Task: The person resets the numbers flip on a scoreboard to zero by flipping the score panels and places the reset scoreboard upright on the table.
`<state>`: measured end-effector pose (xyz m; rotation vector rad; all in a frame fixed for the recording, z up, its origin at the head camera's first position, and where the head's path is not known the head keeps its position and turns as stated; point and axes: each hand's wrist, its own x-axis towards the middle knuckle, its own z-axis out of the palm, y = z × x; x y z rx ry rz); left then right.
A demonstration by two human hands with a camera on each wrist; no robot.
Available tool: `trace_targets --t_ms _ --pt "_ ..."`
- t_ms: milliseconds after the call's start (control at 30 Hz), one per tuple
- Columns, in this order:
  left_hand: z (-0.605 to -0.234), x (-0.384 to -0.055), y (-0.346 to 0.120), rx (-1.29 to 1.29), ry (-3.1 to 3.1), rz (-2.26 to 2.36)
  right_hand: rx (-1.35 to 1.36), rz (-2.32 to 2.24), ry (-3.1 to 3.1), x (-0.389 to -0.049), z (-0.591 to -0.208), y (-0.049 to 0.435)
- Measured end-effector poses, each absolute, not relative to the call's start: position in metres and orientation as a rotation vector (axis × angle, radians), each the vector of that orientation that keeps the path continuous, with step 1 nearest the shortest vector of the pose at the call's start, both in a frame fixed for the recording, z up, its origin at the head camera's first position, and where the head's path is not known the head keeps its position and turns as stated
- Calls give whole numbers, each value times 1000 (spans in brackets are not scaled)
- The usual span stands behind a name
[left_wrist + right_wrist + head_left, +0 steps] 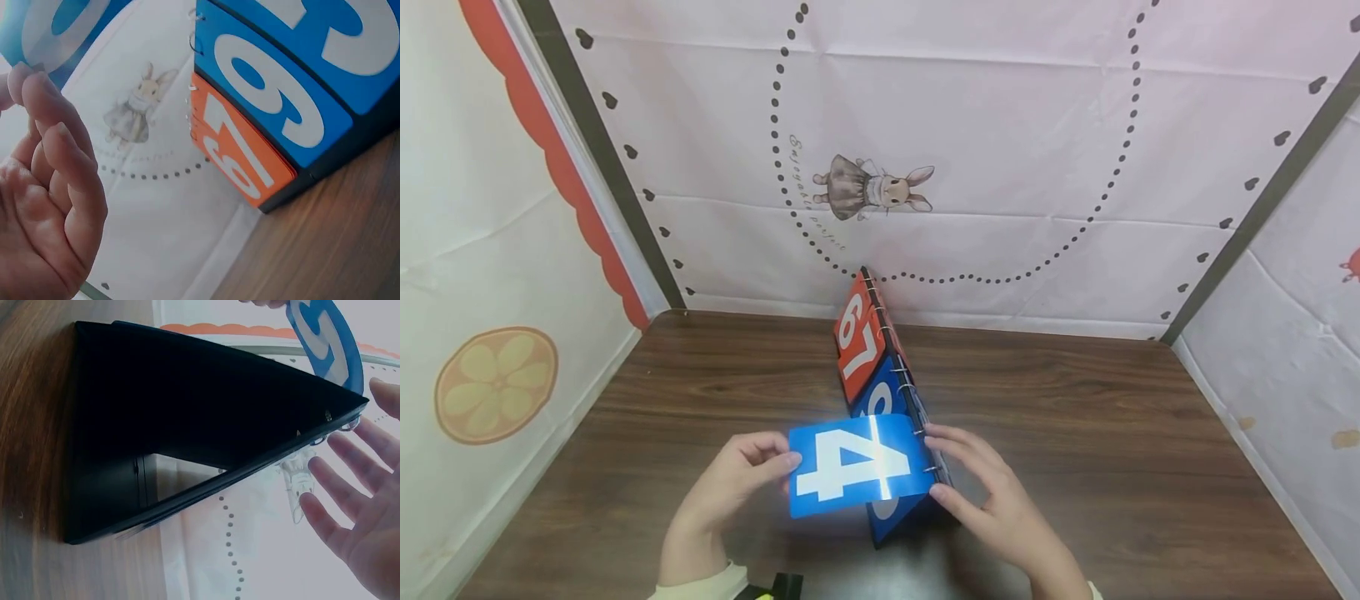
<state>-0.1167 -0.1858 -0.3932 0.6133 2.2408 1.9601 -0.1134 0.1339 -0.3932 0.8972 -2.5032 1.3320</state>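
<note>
Two pale sleeves, the left one (703,583) more fully seen, lie nearest, on the near side of a black, tent-shaped flip scoreboard (175,406). Between the left sleeve and the scoreboard's near end, a small black object with a yellow patch (788,586) shows only in part. The left hand (726,479) is left of the scoreboard, its grip narrow, pinching the outer end of a glossy blue rectangular card with a white 4 (853,465) between thumb and fingers. That card stands out to the scoreboard's left, its inner end on silver metal rings (906,386) along the top edge. The right hand (996,500) is just right of that edge, its grip wide, fingers spread and holding nothing; whether the fingertips touch the scoreboard I cannot tell. Farther along the scoreboard's left face hang orange-red cards with white numerals (853,333). The brown wood-grain bench (1075,417) carries the scoreboard and spreads to both sides. Beyond the scoreboard rises a whitish cloth backdrop (1015,142) printed with a rabbit in a dress (880,187).
</note>
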Motion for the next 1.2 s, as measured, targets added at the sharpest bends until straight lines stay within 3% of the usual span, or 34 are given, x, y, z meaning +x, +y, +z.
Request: trace_targets --t_ms 1200 --pt "-427 -129 -197 492 2149 1665 662 1358 -2619 -112 -389 136"
